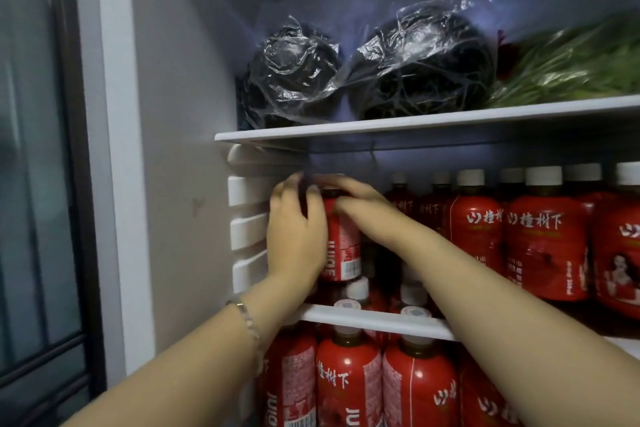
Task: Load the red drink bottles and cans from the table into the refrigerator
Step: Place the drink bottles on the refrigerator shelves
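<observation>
both hands, left hand (pixel 294 236) and right hand (pixel 349 196), grip one red bottle (pixel 343 246) upright on the middle shelf (pixel 374 321) of the refrigerator (pixel 180 114).

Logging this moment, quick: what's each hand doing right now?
Left hand: holds the red bottle by its side.
Right hand: grips that bottle's top.

White "山楂树下" on middle-shelf bottle labels (pixel 545 222), "JUICE" running sideways on the gripped bottle (pixel 343 243)

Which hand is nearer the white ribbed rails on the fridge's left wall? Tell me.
Left. The left hand, gripping the red juice bottle, lies right beside the white ribbed rails; the right hand holds that bottle's top, farther right.
</observation>
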Motion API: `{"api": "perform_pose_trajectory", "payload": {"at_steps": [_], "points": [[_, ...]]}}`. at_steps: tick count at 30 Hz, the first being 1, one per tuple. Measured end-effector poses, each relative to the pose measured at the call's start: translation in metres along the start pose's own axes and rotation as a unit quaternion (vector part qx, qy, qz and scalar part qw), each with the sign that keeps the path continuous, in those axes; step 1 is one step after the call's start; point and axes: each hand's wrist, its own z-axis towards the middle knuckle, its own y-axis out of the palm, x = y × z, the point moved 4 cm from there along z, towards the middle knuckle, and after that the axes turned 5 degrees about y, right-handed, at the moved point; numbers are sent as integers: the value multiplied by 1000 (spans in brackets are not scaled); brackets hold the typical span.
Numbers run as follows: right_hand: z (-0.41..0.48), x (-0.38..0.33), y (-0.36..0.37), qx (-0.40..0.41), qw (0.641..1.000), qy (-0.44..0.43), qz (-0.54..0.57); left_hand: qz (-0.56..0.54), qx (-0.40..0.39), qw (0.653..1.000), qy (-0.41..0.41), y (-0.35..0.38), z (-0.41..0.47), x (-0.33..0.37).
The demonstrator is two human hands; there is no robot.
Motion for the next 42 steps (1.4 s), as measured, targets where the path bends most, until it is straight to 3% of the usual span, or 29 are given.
{"api": "perform_pose_trajectory", "payload": {"at_steps": [2,4,6,8,10,12,15,18,23,28,31,35,39,42], "points": [[5,-3,12,-39,993,8,110,19,-23,999,42,-7,-10,7],[11,1,13,-17,987,42,151,109,-65,990,57,-6,-14,6],[14,11,-3,94,981,97,139,212,-109,968,76,-1,-16,6],[11,26,-23,187,968,162,39,290,-126,942,115,2,-19,8],[3,40,-29,143,959,228,-93,329,-129,923,152,4,-21,8],[-2,52,-21,37,956,269,-113,312,-150,926,149,6,-19,4],[10,56,-2,-63,952,232,-189,230,-192,951,73,8,-18,-8],[28,58,4,-51,954,197,-222,201,-178,961,60,8,-21,-8],[30,67,-2,-47,971,165,-165,285,-148,941,105,7,-16,-7],[21,65,-2,-68,955,174,-229,256,-163,950,67,10,-17,-8],[18,57,-10,-15,927,168,-336,250,-167,950,81,9,-18,-5],[15,36,-40,209,845,96,-483,265,-142,948,107,3,-22,-3],[18,46,-39,159,782,138,-587,230,-109,961,105,-3,-24,-1],[22,47,-43,211,768,181,-577,222,-100,964,107,-5,-23,-1]]}}
